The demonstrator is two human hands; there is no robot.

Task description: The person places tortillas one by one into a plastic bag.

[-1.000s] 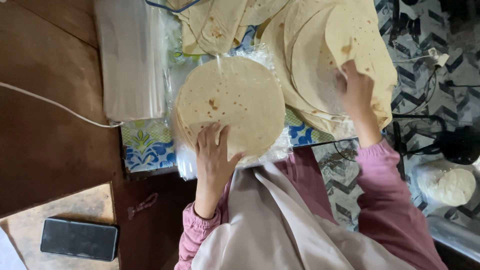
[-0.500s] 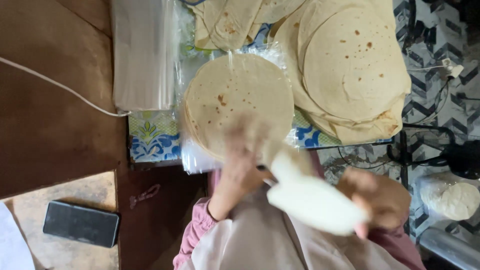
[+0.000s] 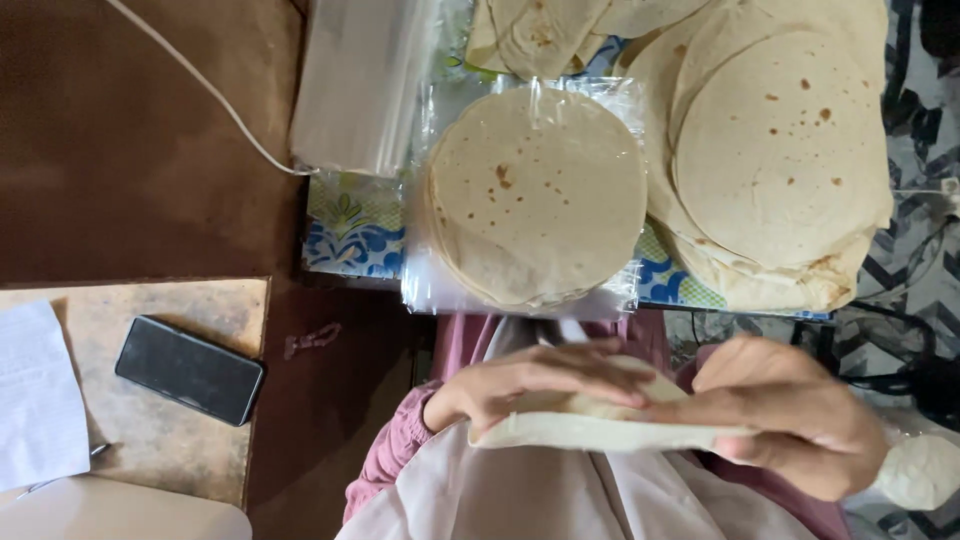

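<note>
Right hand (image 3: 790,415) motion-blurred, fingers indistinct; flatbread (image 3: 590,420) it shares with left hand (image 3: 530,385) mostly covered by both. Top flatbread pile (image 3: 540,30) cut off by upper edge, white dough lump (image 3: 920,470) by right edge. Stack count under plastic unreadable.

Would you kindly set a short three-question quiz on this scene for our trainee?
1. True or false: both hands hold one flatbread.
2. What lies under the small stack: A) clear plastic, B) a metal tray, C) a towel?
3. Which dark thing lies beside the white paper?

Key:
1. True: the left hand and the right hand grip it together.
2. A, clear plastic.
3. The phone.
</note>
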